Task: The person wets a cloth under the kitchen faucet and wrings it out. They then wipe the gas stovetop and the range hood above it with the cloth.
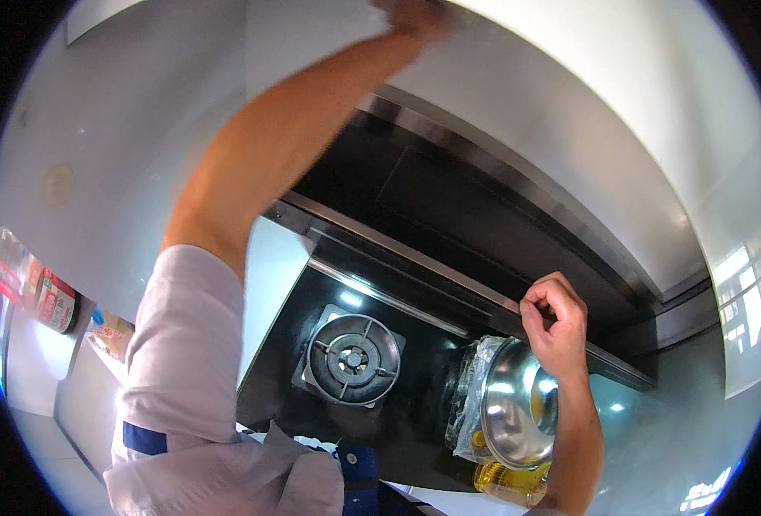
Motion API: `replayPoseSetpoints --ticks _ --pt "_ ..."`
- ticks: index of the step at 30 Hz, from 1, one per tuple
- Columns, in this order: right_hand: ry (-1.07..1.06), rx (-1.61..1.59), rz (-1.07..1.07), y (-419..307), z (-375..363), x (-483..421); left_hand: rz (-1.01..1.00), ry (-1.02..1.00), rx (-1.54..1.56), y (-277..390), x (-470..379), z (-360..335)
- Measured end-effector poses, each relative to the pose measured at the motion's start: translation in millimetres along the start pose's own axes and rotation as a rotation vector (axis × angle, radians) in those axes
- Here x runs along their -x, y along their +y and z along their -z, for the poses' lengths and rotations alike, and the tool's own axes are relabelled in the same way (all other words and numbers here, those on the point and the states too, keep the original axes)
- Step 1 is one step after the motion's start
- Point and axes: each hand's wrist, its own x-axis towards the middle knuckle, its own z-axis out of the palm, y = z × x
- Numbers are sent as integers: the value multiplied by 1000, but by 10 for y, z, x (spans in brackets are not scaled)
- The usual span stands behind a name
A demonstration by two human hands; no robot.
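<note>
My left hand [419, 18] is raised to the top of the view, against the pale upper part of the range hood. It is blurred and partly cut off, so its fingers cannot be made out. My right hand [554, 316] is at the front steel edge of the dark range hood [458, 200], fingers curled and thumb near the index finger. Whether it grips that edge or anything small is unclear. Below it, a stainless steel bowl [509, 413] stands on the black gas stove [413, 400], partly hidden by my right forearm.
A burner with a round pan support [353, 360] lies left of the bowl. Beside the bowl are clear plastic wrapping [474, 393] and a bottle of yellow oil [509, 482]. At far left are a labelled plastic bottle [51, 297] and a packet [111, 335].
</note>
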Motion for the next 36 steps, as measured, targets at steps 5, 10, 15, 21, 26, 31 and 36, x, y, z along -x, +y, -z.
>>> replayPoseSetpoints --ticks 5,10,15,21,26,31,36 --pt "3 16 -8 -79 -60 3 -207 -151 240 862 447 -323" --pt "-7 8 -23 -44 -112 5 -266 -191 382 570 325 -217" --pt "0 52 -68 -74 -11 21 -74 -20 195 -634 -374 148" --pt "-4 -10 -5 10 -147 -140 239 86 -155 -2110 -756 882" --pt "-25 26 11 31 17 -103 217 41 -179 -1414 -669 534" --pt "-9 39 36 174 115 75 98 -58 -136 -160 -226 -193" --pt "-12 1 108 250 91 143 24 -111 -125 812 329 -559"
